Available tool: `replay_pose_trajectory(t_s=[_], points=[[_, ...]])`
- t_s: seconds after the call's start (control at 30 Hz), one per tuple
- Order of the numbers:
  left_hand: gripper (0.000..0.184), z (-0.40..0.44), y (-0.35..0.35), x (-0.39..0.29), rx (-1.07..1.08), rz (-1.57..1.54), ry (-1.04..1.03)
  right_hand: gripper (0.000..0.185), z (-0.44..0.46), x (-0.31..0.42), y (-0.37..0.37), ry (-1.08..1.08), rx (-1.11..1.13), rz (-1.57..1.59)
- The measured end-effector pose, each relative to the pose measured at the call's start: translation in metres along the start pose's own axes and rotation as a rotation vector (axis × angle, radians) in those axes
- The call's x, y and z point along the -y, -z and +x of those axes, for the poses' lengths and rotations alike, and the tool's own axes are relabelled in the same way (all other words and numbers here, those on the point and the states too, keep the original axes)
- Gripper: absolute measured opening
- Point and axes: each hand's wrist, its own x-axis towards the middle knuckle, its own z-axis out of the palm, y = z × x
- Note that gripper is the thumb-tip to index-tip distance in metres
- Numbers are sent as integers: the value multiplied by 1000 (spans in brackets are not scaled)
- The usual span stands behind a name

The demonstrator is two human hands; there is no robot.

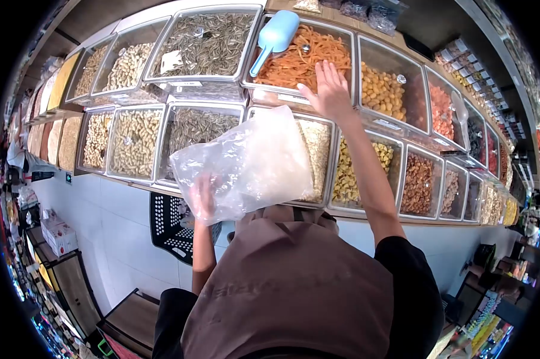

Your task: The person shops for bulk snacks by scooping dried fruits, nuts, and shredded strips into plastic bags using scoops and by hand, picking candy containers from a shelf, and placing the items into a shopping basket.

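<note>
My right hand [331, 93] rests with fingers spread on the clear lid of the bin of orange dried strips [303, 60]. A light blue scoop [278, 35] lies on that lid, left of the hand, its handle toward me. My left hand [204, 196] holds a large clear plastic bag [246, 164], and its fingers show blurred through the film. The bag spreads over part of the lower bins of striped seeds [201, 127] and of pale flat pieces [318, 143].
Lidded bins of peanuts [136, 140], yellow pieces [349, 176], brown nuts [418, 185] and round yellow snacks [382, 90] line the two-tier counter. A white scoop [460, 107] lies farther right. A black perforated basket [169, 224] stands below at the left.
</note>
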Motion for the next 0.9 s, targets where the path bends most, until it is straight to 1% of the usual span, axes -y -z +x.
replay_pose_trajectory(t_s=[0.03,0.07,0.1,0.13,0.2,0.23,0.27,0.3,0.33,0.37,0.4,0.47,0.5,0.53,0.57,0.6,0.63,0.67,0.7,0.77,0.8,0.83,0.87,0.9], points=[[32,8,-4,4,-11,-57,117,86,6,2,-10,-25,78,-48],[29,19,-7,14,-21,-113,235,86,9,4,-25,-30,94,-55],[30,33,-4,32,63,-24,231,86,11,7,-38,-35,76,-16],[30,41,-9,47,75,-27,245,86,13,10,-48,-39,57,23],[32,58,-22,60,52,-177,129,83,23,11,-52,-68,93,23],[32,67,-23,62,101,-117,168,83,28,11,-50,-80,129,12],[32,76,-25,65,114,-120,171,83,31,11,-50,-91,165,1],[33,85,-28,63,134,86,118,83,34,12,-54,-99,173,-8],[33,93,-33,60,146,287,60,81,40,13,-57,-96,125,-23],[34,98,-35,56,187,250,152,79,46,15,-60,-94,77,-38],[34,103,-39,58,192,240,155,79,56,20,-54,-92,81,-48],[31,112,-44,62,160,342,69,76,85,40,-39,-193,182,262],[31,113,-44,70,158,338,69,76,98,44,-56,-159,17,380],[29,112,-44,81,126,375,-140,76,113,59,-50,-155,16,377],[26,111,-43,91,92,411,-350,82,129,74,-42,-254,77,433],[26,110,-44,89,88,408,-350,89,140,87,-37,-353,139,488],[24,108,-47,84,92,335,-248,89,150,96,-43,-349,137,486],[22,107,-49,81,96,261,-147,94,160,102,-51,-412,215,441],[22,105,-46,84,94,262,-150,100,165,109,-55,-477,292,399],[21,102,-42,90,64,412,-363,102,158,121,-60,-465,279,377],[21,102,-40,85,61,414,-365,103,155,125,-62,-455,269,353],[21,101,-40,80,23,419,-292,96,151,125,-66,-440,230,363],[20,101,-39,75,-16,423,-219,96,147,122,-70,-439,228,365],[20,102,-38,72,-18,424,-222,93,142,113,-72,-451,173,481]])
